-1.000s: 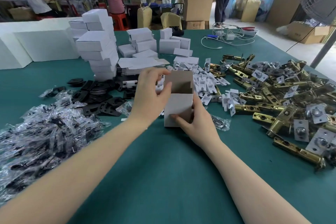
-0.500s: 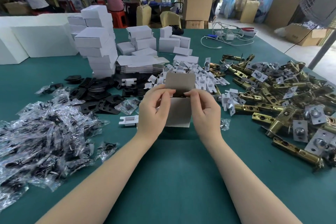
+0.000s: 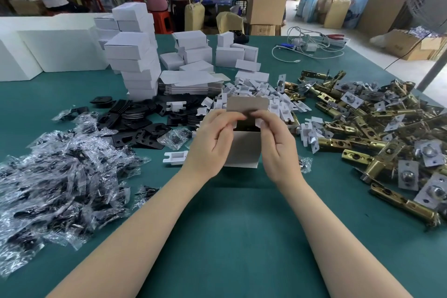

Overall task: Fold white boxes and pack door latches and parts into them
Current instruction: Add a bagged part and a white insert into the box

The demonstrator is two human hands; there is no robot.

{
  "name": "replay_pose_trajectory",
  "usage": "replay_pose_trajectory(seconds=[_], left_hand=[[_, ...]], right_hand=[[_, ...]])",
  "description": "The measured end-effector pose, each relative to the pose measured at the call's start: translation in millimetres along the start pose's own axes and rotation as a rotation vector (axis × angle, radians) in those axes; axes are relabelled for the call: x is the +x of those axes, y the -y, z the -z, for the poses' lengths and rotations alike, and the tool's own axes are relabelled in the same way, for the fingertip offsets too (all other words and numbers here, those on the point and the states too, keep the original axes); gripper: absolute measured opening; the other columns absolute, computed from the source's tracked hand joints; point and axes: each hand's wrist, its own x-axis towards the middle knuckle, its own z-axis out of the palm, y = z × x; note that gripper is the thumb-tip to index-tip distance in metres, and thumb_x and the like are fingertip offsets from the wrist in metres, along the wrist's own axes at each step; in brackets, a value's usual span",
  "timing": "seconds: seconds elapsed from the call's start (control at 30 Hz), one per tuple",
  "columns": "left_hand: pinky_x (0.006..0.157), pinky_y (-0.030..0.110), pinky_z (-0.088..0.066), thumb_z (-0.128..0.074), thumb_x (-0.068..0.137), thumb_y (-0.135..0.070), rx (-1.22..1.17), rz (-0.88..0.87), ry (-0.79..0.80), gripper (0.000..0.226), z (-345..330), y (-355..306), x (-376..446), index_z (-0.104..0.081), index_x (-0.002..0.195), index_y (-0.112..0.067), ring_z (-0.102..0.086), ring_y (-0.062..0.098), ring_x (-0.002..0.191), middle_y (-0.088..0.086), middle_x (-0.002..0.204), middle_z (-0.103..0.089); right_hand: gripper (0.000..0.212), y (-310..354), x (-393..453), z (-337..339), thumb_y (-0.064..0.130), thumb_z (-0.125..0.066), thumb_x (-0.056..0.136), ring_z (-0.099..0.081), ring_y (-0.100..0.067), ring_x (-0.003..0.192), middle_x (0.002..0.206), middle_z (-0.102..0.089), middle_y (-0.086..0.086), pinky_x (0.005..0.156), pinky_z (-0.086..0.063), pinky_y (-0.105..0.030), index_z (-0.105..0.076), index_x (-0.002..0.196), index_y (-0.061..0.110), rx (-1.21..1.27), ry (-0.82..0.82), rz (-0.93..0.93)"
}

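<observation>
Head: matte rectangular white box [image 3: 244, 150]

Bare green table [image 3: 242, 237] near; bagged parts [image 3: 60, 176] left, latches [image 3: 375, 133] right.

White box [image 3: 244, 150], brass-gold latches [image 3: 362, 128], green table [image 3: 242, 225].

Both hands [image 3: 244, 145] pinch box [image 3: 245, 150] flaps, seemingly.
</observation>
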Motion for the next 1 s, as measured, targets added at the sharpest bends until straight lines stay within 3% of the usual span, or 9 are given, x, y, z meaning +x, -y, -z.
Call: replay_pose_trajectory(seconds=[0.1,0.2,0.3,0.43,0.5,0.57,0.63,0.7,1.0], left_hand=[[0.086,0.015,-0.041,-0.038,0.097,-0.028,0.043,-0.015,0.029,0.03,6.6,2.8,-0.8,-0.064,0.107,-0.018,-0.053,0.001,0.099,-0.011,0.103,-0.059],[0.063,0.007,-0.035,-0.041,0.098,-0.031,-0.011,0.013,0.013,0.013,11.5,3.7,-2.7,-0.05,0.108,-0.029,-0.053,-0.004,0.07,-0.027,0.083,-0.053],[0.059,0.007,-0.036,-0.043,0.097,-0.035,-0.078,0.07,-0.026,0.011,14.0,1.8,-4.1,-0.047,0.107,-0.031,-0.052,-0.001,0.06,-0.024,0.083,-0.054],[0.064,0.009,-0.044,-0.045,0.101,-0.044,-0.129,0.204,-0.008,0.026,23.9,-3.9,-4.2,-0.046,0.125,-0.035,-0.061,-0.003,0.071,-0.016,0.098,-0.062],[0.074,0.008,-0.044,-0.044,0.1,-0.045,0.079,0.268,0.02,0.039,43.9,-1.4,1.2,-0.047,0.135,-0.029,-0.061,-0.007,0.087,-0.013,0.11,-0.062],[0.091,0.022,-0.045,-0.051,0.097,-0.034,0.56,0.372,0.079,0.042,76.3,10.0,4.5,-0.051,0.138,-0.025,-0.056,0.002,0.106,-0.003,0.126,-0.057],[0.101,0.045,-0.043,-0.053,0.094,-0.025,0.994,0.639,0.241,0.047,107.4,20.3,0.6,-0.049,0.141,-0.025,-0.047,0.026,0.124,0.009,0.141,-0.046],[0.105,0.048,-0.034,-0.049,0.095,-0.027,1.218,0.952,0.434,0.047,124.8,23.6,-7.8,-0.045,0.141,-0.028,-0.038,0.034,0.13,0.011,0.145,-0.039],[0.078,0.037,-0.048,-0.057,0.088,-0.006,1.178,0.943,0.138,0.033,129.7,36.6,-12.2,-0.071,0.098,-0.034,-0.063,0.03,0.096,0.0,0.108,-0.069]], right_hand=[[0.023,-2.1,-1.0,2.0,0.026,-0.039,0.099,-0.058,-0.003,0.106,0.106,-0.062,0.027,0.093,-0.044,-0.021,-0.057,0.107,0.039,-0.012,0.017,0.023],[0.022,-4.5,-2.3,8.2,0.033,-0.042,0.098,-0.057,-0.004,0.099,0.104,-0.06,0.016,0.083,-0.043,-0.019,-0.058,0.113,0.032,-0.077,0.063,0.072],[0.029,-4.7,-3.6,10.1,0.033,-0.047,0.097,-0.051,0.003,0.099,0.107,-0.055,0.011,0.08,-0.04,-0.011,-0.06,0.123,0.03,-0.203,0.16,0.132],[0.026,-5.1,-6.4,10.3,0.041,-0.058,0.088,-0.054,-0.003,0.086,0.104,-0.052,0.022,0.075,-0.042,-0.013,-0.05,0.114,0.039,-0.138,0.054,0.019],[0.041,-5.8,-10.5,12.4,0.049,-0.062,0.083,-0.058,-0.003,0.086,0.109,-0.049,0.032,0.075,-0.043,-0.012,-0.038,0.115,0.058,-0.105,0.065,-0.068],[0.065,-8.1,-15.2,12.4,0.047,-0.069,0.079,-0.059,0.001,0.092,0.115,-0.05,0.03,0.074,-0.044,-0.01,-0.025,0.122,0.07,-0.09,0.141,-0.124],[0.084,-12.5,-17.8,10.8,0.034,-0.073,0.08,-0.059,0.001,0.095,0.118,-0.053,0.024,0.075,-0.044,-0.015,-0.016,0.13,0.071,-0.09,0.202,-0.145],[0.089,-16.5,-18.3,9.9,0.028,-0.074,0.08,-0.059,0.0,0.096,0.118,-0.054,0.023,0.076,-0.045,-0.02,-0.015,0.132,0.07,-0.1,0.202,-0.143],[0.095,-23.9,-18.8,12.5,0.019,-0.075,0.081,-0.061,-0.001,0.102,0.124,-0.056,0.01,0.085,-0.049,-0.025,-0.016,0.135,0.07,-0.112,0.193,-0.141]])
